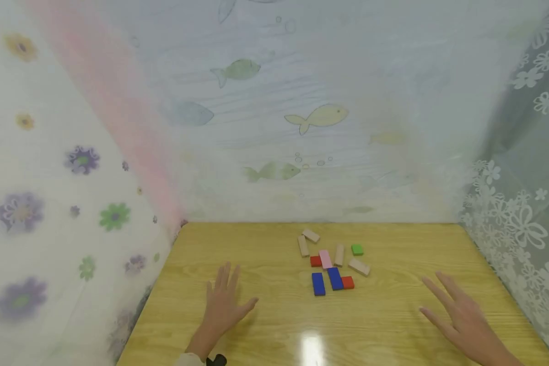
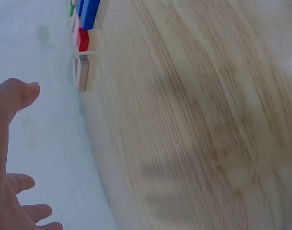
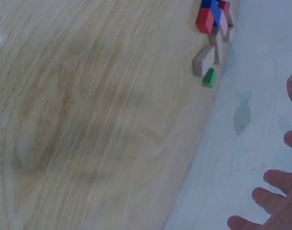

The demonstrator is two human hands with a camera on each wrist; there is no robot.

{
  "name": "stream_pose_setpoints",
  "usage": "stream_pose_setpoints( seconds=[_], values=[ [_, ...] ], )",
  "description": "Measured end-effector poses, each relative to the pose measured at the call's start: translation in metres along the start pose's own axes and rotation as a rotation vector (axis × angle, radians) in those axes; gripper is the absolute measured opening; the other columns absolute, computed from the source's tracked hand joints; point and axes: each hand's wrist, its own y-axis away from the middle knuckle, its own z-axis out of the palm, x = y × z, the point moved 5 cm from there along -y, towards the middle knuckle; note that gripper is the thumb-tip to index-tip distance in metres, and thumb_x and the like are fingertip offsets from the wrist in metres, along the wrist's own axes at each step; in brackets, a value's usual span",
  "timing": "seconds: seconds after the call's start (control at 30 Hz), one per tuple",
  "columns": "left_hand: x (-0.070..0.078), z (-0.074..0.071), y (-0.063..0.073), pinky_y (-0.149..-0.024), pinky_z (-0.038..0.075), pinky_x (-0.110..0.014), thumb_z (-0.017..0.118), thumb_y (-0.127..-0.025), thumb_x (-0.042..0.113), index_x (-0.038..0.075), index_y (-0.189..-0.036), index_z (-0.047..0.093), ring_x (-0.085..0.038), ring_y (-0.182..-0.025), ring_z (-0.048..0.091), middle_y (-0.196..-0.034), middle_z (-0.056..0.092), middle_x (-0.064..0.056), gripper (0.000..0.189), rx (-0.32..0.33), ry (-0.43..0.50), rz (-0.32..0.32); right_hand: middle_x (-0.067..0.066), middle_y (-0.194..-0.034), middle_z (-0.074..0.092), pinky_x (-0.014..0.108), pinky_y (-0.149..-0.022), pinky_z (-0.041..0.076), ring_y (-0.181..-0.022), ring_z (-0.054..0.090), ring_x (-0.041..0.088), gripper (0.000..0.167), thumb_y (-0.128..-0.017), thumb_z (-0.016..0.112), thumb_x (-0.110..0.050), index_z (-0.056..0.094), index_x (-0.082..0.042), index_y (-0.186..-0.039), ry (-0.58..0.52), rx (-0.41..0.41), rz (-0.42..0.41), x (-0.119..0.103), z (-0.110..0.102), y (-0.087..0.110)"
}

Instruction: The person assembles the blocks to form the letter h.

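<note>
Toy blocks lie loosely grouped on the wooden table [image 1: 265,320], between my two hands. Nearest me are two blue blocks [image 1: 318,284], with a red block [image 1: 348,282] against the right one. Behind them a pink block [image 1: 325,259] sits beside another red block [image 1: 315,261]. Several plain wood blocks [image 1: 359,267] and a small green block [image 1: 357,249] lie farther back. My left hand [image 1: 223,305], fingers spread, is left of the group and holds nothing. To the right, my right hand [image 1: 464,317] is likewise spread and bare, apart from the blocks.
A pale curtain with drawn fish [image 1: 317,117] hangs behind the table's far edge. Flower-patterned white cloth [image 1: 114,216] borders the left side, and sheer fabric with white flowers [image 1: 526,229] the right. A dark band shows at my left wrist.
</note>
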Motion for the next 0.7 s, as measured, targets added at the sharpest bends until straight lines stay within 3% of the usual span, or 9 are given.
stream_pose_setpoints(
  seconds=[0.1,0.23,0.4,0.7],
  values=[
    [0.003,0.009,-0.007,-0.095,0.021,-0.076,0.072,-0.079,0.047,0.004,-0.145,0.033,-0.044,-0.135,0.023,-0.15,0.023,-0.021,0.088,0.024,0.08,0.033,0.03,-0.137,0.039,0.068,-0.07,0.038,-0.113,0.043,0.053,0.072,-0.082,0.074,-0.019,0.04,-0.018,-0.145,-0.01,0.013,-0.006,-0.006,0.0,-0.005],
    [0.008,0.019,-0.015,-0.095,0.028,-0.071,0.076,-0.078,0.033,0.0,-0.142,0.037,-0.046,-0.13,0.031,-0.146,0.031,-0.023,0.082,0.049,0.193,0.063,0.029,-0.134,0.042,0.067,-0.07,0.04,-0.11,0.045,0.052,0.066,-0.083,0.074,-0.02,0.043,-0.015,-0.142,-0.047,0.001,0.015,-0.012,0.005,-0.008],
    [0.014,0.031,-0.027,-0.095,0.036,-0.064,0.076,-0.08,0.024,0.004,-0.141,0.04,-0.04,-0.129,0.037,-0.145,0.036,-0.019,0.073,0.016,0.297,0.049,0.026,-0.132,0.044,0.066,-0.07,0.041,-0.111,0.045,0.049,0.06,-0.085,0.072,-0.019,0.046,-0.012,-0.138,-0.078,-0.002,0.021,-0.017,0.014,-0.013],
    [0.028,0.052,-0.057,-0.1,0.038,-0.055,0.072,-0.084,0.024,0.004,-0.14,0.041,-0.036,-0.131,0.035,-0.145,0.037,-0.018,0.067,-0.056,0.395,0.101,0.023,-0.129,0.046,0.063,-0.071,0.044,-0.11,0.047,0.045,0.057,-0.085,0.072,-0.019,0.049,-0.008,-0.135,-0.079,0.015,0.006,-0.024,0.018,-0.024]
  ],
)
